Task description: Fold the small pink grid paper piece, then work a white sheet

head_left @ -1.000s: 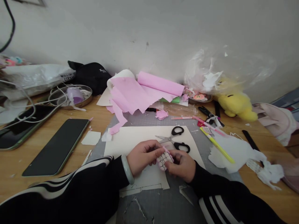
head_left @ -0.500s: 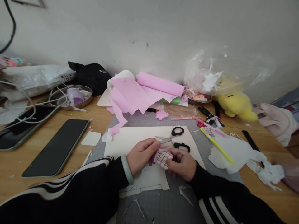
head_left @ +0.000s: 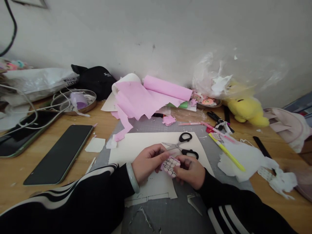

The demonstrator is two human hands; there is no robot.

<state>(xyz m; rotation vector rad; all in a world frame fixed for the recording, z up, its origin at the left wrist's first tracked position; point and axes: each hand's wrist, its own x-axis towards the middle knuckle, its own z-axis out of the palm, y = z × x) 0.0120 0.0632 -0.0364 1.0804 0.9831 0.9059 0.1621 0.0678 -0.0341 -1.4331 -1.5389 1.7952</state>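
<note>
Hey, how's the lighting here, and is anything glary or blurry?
Head view: dim, soft light; pale highlights on the clear plastic bag, no strong glare on the nearer phone. Head view: grid lines on the pink-edged piece, between left hand and right hand, look readable but soft; the pinkish object at the right edge is blurred.
</note>
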